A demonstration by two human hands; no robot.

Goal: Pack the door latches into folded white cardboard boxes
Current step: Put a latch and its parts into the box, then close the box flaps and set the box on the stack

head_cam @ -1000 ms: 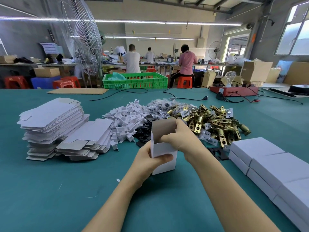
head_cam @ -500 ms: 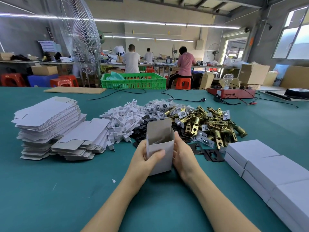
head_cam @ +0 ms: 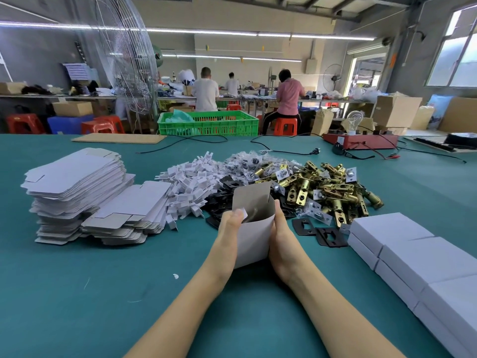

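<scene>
The box (head_cam: pixel 254 236) stands upright on the counter (head_cam: pixel 103 293), open at the top, clasped between both hands: left hand (head_cam: pixel 229 228) curled on its left wall, thumb over the rim, right hand (head_cam: pixel 280 236) pressed along the right wall. Thin card, likely light and easily crushed, so hold by the walls. Door latches (head_cam: pixel 322 192), just beyond the right hand, look heavy, rigid brass.

A single wide-angle head view looks forward and down from the person's own eye height, close over the teal felt-covered table (head_cam: pixel 77 293). Both forearms reach in from the bottom edge (lines bow toward the frame's borders). Farther off, it takes in the green plastic crate (head_cam: pixel 207 124) and workshop benches.
</scene>
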